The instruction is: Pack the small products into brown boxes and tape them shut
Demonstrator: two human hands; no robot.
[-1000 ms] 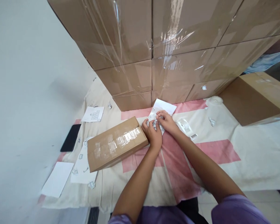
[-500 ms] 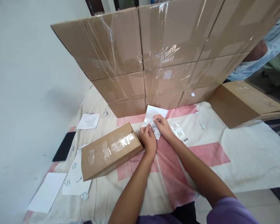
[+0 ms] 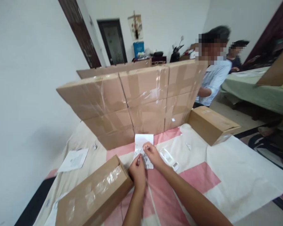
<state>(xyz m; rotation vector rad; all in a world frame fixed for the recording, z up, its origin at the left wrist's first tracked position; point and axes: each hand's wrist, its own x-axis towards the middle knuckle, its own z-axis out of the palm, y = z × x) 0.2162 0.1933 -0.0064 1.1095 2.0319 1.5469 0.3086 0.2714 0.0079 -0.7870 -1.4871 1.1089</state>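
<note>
A white sheet of paper [image 3: 143,138] with small dark line drawings lies on the cloth, against the foot of a cardboard partition. My left hand [image 3: 137,172] is over its lower left part, thumb and fingers pinched together. Just up and to the right, my right hand [image 3: 152,154] is closed in a pinch too, its fingertips close to the left ones. Whatever sits between the fingertips is too small to make out. Right of my hands lies a white plastic object [image 3: 168,155], which looks like a tape dispenser. A taped cardboard box [image 3: 91,191] rests beside my left hand.
The tall taped cardboard partition [image 3: 146,110] stands across the table behind the paper. Another cardboard box [image 3: 212,124] lies to the right. At far left are a drawn-on sheet [image 3: 74,159] and a dark flat object [image 3: 36,201]. Beyond the partition, a person in a light shirt [image 3: 218,78] is present.
The view has tilted up, bringing the room and two people beyond the partition into sight. My hands stay pinched close together over the paper.
</note>
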